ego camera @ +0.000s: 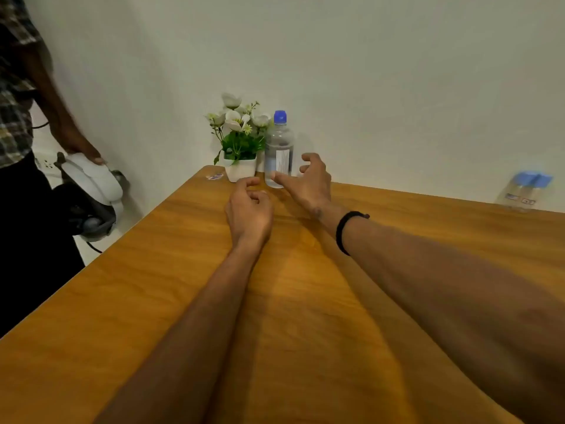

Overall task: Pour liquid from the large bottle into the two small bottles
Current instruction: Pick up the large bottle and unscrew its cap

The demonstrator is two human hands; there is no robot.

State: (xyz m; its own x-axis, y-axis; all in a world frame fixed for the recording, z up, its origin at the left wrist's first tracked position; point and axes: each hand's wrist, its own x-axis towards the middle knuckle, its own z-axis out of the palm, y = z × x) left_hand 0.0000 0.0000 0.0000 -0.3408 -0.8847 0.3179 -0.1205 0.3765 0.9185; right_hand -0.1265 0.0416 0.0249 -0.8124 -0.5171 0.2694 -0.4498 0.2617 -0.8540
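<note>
The large clear bottle (278,148) with a blue cap stands upright at the far edge of the wooden table (153,286), near the wall. My right hand (305,179) is spread beside it on the right, thumb by its base, fingers curved and apart from it. My left hand (249,206) hovers just in front and left of the bottle, fingers loosely curled, holding nothing. Two small bottles (524,191) with blue caps stand blurred at the far right of the table.
A white pot of artificial flowers (240,139) stands just left of the large bottle. A small sticker (214,176) lies by the pot. Another person (18,117) stands at the left table edge holding a white headset (91,191).
</note>
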